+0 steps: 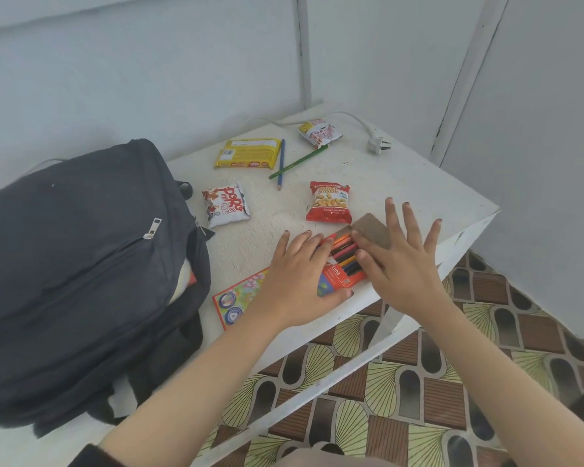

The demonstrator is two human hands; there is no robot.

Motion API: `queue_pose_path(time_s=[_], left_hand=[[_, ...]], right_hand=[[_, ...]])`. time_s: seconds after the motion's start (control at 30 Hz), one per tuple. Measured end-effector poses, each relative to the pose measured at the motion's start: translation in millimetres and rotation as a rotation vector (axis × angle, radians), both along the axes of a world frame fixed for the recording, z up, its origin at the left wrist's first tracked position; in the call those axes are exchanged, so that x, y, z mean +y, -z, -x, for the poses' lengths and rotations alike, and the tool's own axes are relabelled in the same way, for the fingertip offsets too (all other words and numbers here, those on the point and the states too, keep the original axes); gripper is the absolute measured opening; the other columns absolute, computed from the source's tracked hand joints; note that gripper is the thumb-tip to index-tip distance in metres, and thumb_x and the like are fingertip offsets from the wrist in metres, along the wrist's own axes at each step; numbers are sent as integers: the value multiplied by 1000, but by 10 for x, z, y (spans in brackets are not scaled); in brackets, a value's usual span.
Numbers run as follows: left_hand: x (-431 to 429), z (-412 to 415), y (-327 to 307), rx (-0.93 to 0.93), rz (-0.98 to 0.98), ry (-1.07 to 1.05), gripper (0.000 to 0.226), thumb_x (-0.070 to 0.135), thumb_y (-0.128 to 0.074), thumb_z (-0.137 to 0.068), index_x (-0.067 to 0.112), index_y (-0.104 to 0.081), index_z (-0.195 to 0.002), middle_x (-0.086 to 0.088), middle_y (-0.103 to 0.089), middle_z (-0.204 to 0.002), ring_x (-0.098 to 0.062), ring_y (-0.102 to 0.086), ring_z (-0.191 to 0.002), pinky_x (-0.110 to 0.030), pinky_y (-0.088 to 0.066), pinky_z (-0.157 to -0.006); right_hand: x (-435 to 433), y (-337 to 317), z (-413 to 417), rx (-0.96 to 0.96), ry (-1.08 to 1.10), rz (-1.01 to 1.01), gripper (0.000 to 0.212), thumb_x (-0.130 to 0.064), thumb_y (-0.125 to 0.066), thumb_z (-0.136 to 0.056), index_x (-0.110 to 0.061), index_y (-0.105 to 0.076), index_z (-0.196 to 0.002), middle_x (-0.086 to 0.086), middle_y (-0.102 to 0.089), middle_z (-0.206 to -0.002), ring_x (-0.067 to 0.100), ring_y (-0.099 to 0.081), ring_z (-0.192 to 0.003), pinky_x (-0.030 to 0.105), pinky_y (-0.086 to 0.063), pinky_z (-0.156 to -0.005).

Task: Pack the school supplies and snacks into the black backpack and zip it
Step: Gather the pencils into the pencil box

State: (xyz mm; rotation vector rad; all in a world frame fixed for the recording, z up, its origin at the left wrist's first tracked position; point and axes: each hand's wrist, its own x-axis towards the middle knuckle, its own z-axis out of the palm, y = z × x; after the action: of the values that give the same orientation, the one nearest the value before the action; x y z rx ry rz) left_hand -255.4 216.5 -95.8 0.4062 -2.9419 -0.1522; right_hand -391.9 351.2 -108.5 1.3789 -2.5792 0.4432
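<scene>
Scuffed table (402, 183), floor (418, 382) maybe vinyl; left grip (297, 278) holds pencil box (343, 277), right grip (398, 257) splayed.

light: soft, even daylight, bright | shadows: faint, under the hands | glare: none on the white surface (402, 183) | focus: slightly soft overall | edges: wide-angle bending
</scene>
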Motion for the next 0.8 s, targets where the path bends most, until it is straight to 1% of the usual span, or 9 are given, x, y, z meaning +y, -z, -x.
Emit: queue_pose_path(time_s=[0.1, 0.17, 0.23, 0.3, 0.4, 0.5, 0.6, 0.7, 0.8], left_hand=[[-40, -11, -13, 8, -27, 32, 92, 76, -27, -73, 15, -35, -141, -2, -37, -146, -19, -23, -138, -42, -1, -115], [-82, -5, -39, 18, -93, 54, 86, 74, -30, -75, 16, -40, -138, 0, -41, -143, -18, -27, -136, -40, -6, -115], [-137, 5, -120, 58, -191, 62, 70, 66, -36, -82, 18, -48, -132, 1, -49, -135, -17, -37, -129, -34, -16, -110], [-238, 35, -230, 117, -249, 31, 53, 50, -44, -89, 15, -53, -128, -1, -56, -128, -18, -44, -121, -28, -25, -101], [-486, 134, -376, 125, -268, -42, 33, 21, -50, -94, 14, -57, -125, -4, -60, -124, -21, -47, -118, -30, -30, -98], [-796, 272, -476, 63, -178, -38, 31, 10, -46, -93, 15, -62, -120, -3, -65, -115, -22, -52, -111, -33, -37, -93], [-1090, 407, -520, 26, -68, -34, 34, 4, -42, -93, 17, -64, -116, -6, -67, -106, -24, -56, -102, -37, -42, -87], [-1314, 505, -478, -6, 52, -44, 41, -3, -43, -90, 19, -63, -118, -7, -67, -109, -25, -57, -99, -36, -44, -83], [-1431, 577, -422, -89, 182, -43, 51, -6, -41, -88, 21, -53, -130, -6, -61, -117, -25, -53, -104, -33, -37, -80]], right_hand=[[-8, -66, 17, -58, -30, 14, 63, -60, -9, -92, -42, -61, -120, 8, -4, -159, 32, 5, -145, 51, 21, -108], [-45, -124, 35, -139, -66, 102, 70, -64, -7, -91, -39, -70, -109, 9, -9, -158, 30, 2, -146, 48, 18, -110], [-103, -205, 61, -232, -80, 202, 69, -64, -12, -91, -33, -72, -107, 11, -18, -156, 30, -6, -145, 46, 9, -113], [-228, -276, 136, -287, -75, 282, 58, -55, -22, -92, -29, -72, -107, 13, -33, -151, 31, -20, -142, 45, -4, -114], [-520, -366, 330, -229, -76, 330, 43, -43, -36, -92, -24, -71, -108, 12, -53, -135, 31, -41, -128, 43, -23, -107], [-881, -437, 566, -154, -73, 221, 31, -30, -48, -93, -22, -66, -117, 11, -59, -125, 30, -48, -118, 41, -31, -100], [-1214, -465, 768, -142, -88, 107, 33, -24, -52, -92, -21, -62, -123, 12, -58, -123, 31, -48, -116, 39, -34, -97], [-1528, -465, 907, -84, -102, -48, 41, -21, -53, -90, -22, -53, -132, 14, -50, -132, 33, -42, -122, 39, -33, -99], [-1811, -497, 951, -20, -107, -170, 51, -17, -49, -90, -24, -41, -140, 15, -40, -142, 34, -34, -128, 41, -32, -101]])
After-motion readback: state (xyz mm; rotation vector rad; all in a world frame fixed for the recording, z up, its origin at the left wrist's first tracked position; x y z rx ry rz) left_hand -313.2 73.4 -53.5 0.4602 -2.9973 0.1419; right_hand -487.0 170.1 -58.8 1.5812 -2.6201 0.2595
